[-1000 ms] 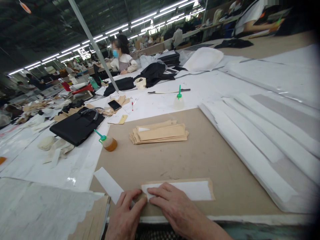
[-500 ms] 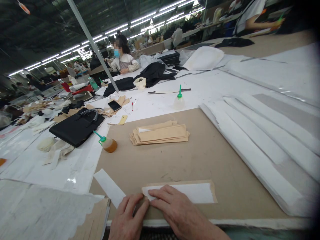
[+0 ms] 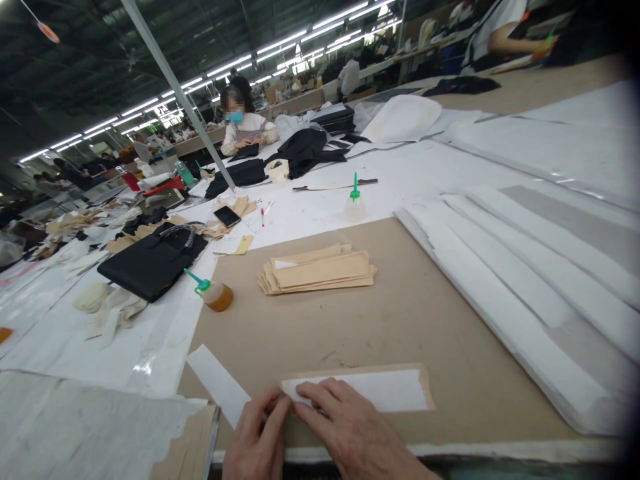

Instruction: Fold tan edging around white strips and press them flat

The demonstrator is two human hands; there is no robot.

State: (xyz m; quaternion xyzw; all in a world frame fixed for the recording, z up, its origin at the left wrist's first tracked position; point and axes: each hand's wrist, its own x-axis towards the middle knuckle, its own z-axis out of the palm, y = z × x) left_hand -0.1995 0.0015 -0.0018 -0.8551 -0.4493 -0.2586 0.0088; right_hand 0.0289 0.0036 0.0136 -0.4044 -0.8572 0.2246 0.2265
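A tan strip with a white strip (image 3: 385, 390) laid on top lies on the brown board (image 3: 400, 320) near the front edge. My right hand (image 3: 350, 433) rests flat on its left end, fingertips pressing the white layer. My left hand (image 3: 257, 440) sits beside it, fingers curled and touching the strip's left corner. A loose white strip (image 3: 217, 383) lies just left of my left hand.
A stack of tan pieces (image 3: 317, 270) sits mid-board. An amber glue bottle (image 3: 215, 293) and a clear one (image 3: 354, 203) stand beyond. A black bag (image 3: 153, 260) lies left, long white strips (image 3: 525, 287) right. A masked person (image 3: 245, 123) sits far back.
The view has shifted slightly. My left hand's fingers have drawn closer to the strip's left corner; my right hand stays pressed on the white layer.
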